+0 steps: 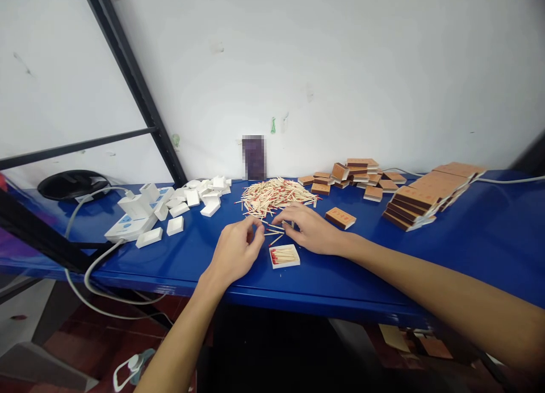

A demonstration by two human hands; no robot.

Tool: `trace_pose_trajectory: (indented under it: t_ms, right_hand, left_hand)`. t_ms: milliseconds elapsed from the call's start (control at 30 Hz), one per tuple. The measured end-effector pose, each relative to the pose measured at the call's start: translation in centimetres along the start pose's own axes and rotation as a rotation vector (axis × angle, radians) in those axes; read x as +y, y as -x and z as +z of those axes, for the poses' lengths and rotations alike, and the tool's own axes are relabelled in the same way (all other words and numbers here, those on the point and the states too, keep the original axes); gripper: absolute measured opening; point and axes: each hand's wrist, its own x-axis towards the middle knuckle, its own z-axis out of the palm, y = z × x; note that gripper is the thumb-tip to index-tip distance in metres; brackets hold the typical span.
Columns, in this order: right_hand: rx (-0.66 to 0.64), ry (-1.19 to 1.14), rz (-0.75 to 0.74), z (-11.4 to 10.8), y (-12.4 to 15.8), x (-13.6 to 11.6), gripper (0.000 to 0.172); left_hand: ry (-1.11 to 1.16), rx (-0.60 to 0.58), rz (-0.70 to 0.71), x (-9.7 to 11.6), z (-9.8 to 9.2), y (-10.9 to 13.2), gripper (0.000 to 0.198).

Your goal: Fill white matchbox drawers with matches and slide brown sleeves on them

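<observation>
A white matchbox tray (284, 263), partly filled with red-tipped matches, lies near the table's front edge between my hands. My left hand (238, 245) is just left of it, thumb and fingers curled together in a pinch; what they hold, if anything, is too small to make out. To the right, my right hand (304, 228) bends its fingers down over some matches, with the thumb closed toward them. Loose matches (276, 234) lie on the table between the two hands. Behind them spreads a large pile of matches (276, 194).
On the left are several white trays (192, 198) and a white power strip (131, 225) with plugs and cables. Brown matchbox sleeves stand in a heap (357, 171) and a stacked row (417, 194) at right; one matchbox sleeve (340, 217) lies nearer. A black frame post (136, 86) rises at left.
</observation>
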Motion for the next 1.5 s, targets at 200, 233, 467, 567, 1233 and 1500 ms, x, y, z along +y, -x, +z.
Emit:
trace_pose_trajectory:
  t_ms: [200, 233, 467, 567, 1233, 1500]
  right_hand:
    - [-0.051, -0.042, -0.013, -0.3, 0.1, -0.5, 0.028]
    - [-0.051, -0.052, -0.018, -0.3, 0.1, -0.6, 0.029]
    - [0.076, -0.007, 0.077, -0.4, 0.1, 0.2, 0.035]
    - [0.045, 0.02, 0.127, -0.5, 0.3, 0.5, 0.033]
    - [-0.002, 0.1, -0.015, -0.4, 0.3, 0.7, 0.026]
    - [-0.02, 0.086, -0.017, -0.4, 0.4, 0.6, 0.03]
  left_hand:
    - [-0.054, -0.058, 0.03, -0.4, 0.1, -0.3, 0.017]
    - [-0.056, -0.071, 0.018, -0.4, 0.0, -0.3, 0.019]
    - [-0.08, -0.127, -0.014, -0.5, 0.1, -0.2, 0.037]
    - [-0.069, -0.142, -0.017, -0.7, 0.1, -0.2, 0.041]
    - [-0.097, -0.167, 0.01, -0.6, 0.2, -0.2, 0.029]
    - [-0.095, -0.175, -0.005, -0.7, 0.2, -0.2, 0.038]
